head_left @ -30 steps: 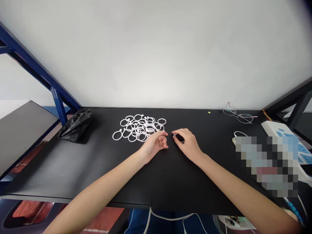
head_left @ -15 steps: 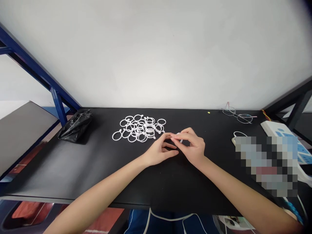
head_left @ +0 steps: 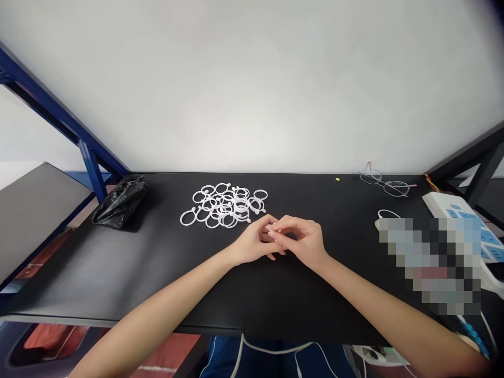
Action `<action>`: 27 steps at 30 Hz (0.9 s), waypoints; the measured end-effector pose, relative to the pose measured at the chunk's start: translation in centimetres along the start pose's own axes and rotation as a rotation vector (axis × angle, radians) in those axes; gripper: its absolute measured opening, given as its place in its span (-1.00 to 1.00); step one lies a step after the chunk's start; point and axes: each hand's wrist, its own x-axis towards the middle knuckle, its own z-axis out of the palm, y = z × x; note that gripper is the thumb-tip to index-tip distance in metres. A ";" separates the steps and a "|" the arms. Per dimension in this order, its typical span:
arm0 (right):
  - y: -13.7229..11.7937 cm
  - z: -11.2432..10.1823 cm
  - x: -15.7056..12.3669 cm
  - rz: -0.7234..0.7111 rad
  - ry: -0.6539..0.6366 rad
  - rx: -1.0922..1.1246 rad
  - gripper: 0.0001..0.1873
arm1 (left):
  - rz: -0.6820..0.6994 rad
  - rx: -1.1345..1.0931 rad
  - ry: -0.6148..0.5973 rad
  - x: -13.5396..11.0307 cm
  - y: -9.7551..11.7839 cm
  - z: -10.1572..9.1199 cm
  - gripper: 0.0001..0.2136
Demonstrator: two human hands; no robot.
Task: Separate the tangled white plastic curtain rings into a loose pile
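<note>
My left hand and my right hand meet above the black tabletop, just right of and in front of a loose pile of white plastic curtain rings, each with a small ball end. The thumb and forefinger of my right hand are pinched together, where a white ring showed a moment ago. My fingers now cover nearly all of that ring. Curled inward, the fingers of my left hand touch the right fingertips. What they grip is hidden.
A crumpled black plastic bag lies at the left of the black table. Glasses rest at the back right. Beside them are a white power strip and a blurred-out object. A white cable hangs along the front edge.
Both hands have drawn closer together, the right one moving left and slightly nearer me. The white ring that showed between its fingers is now mostly hidden. The pile looks unchanged.
</note>
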 end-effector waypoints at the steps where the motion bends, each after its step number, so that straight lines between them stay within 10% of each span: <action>1: -0.1 -0.1 0.0 -0.009 -0.018 -0.026 -0.91 | -0.017 0.009 -0.015 0.0 0.0 -0.1 -0.72; 27: 0.5 -0.5 0.2 0.009 -0.225 -0.169 -0.77 | -0.119 0.190 -0.148 -0.3 1.0 -0.2 -0.70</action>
